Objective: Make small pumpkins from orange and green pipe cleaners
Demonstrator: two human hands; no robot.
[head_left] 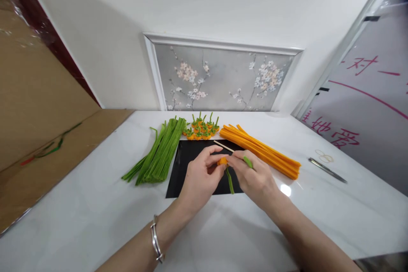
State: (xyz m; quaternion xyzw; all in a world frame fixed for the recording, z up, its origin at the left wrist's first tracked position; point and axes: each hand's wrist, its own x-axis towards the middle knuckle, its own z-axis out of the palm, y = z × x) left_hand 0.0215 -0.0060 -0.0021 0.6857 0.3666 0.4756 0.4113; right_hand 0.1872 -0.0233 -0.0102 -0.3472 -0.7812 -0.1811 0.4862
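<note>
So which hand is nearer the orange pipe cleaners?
Right. The right hand is close by their near side; the left hand is farther off to the left, over the black mat.

White wall (223, 12) (floral panel (219, 78) inset)

orange piece (222, 161) part-hidden, whiteboard (376, 102) cut off

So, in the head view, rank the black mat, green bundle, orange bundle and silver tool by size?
1. Black mat, partly covered
2. Green bundle and orange bundle: unsure; green wider, orange longer
3. Silver tool
</note>
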